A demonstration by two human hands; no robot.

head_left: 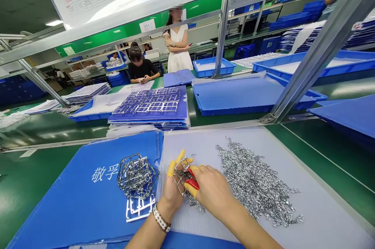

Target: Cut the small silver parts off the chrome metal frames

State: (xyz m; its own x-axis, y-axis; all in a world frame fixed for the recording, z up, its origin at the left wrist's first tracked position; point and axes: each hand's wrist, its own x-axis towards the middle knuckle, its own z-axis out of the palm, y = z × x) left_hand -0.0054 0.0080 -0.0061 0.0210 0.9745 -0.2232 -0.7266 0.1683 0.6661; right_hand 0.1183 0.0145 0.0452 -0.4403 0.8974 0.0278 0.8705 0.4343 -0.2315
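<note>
Left hand (172, 188) clamped on metal frame (179, 169), tilting it toward red cutters (192, 182) gripped in right hand (212, 192); loose pieces (258, 182) heaped right, tangled frames (136, 175) left, apparently sorted.

Two hands are recorded, with both forearms uncovered as far as the lower edge of the view. The left hand (172, 191) is fitted with yellow rubber finger cots (171, 168) drawn over several fingertips, and a narrow bracelet (161, 218) of pale and dark links, metallic in sheen, is worn at its wrist. On the right hand (213, 192) a single yellow cot (190, 190) of the same kind is noted on the digit nearest the left hand; its other fingertips are hidden.
</note>
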